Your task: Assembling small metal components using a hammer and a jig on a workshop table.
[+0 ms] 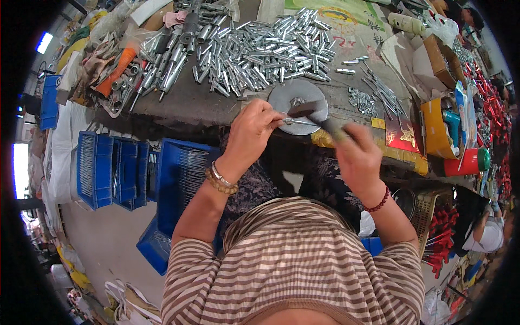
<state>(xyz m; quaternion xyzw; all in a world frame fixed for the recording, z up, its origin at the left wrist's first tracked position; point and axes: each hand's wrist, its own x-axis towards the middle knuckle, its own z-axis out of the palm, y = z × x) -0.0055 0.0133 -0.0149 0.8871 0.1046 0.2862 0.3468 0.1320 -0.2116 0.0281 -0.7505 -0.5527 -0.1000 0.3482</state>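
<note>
My striped shirt [292,265] fills the foreground. Over the round metal disc [298,99], my left hand [250,132] pinches a thin pin [299,122]; my right hand [357,157], blurred, grips a hammer [319,116].

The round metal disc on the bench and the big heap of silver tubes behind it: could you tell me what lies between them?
In the head view, only bare grey bench top lies between the round metal disc and the heap of silver tubes; nothing else sits there.
</note>
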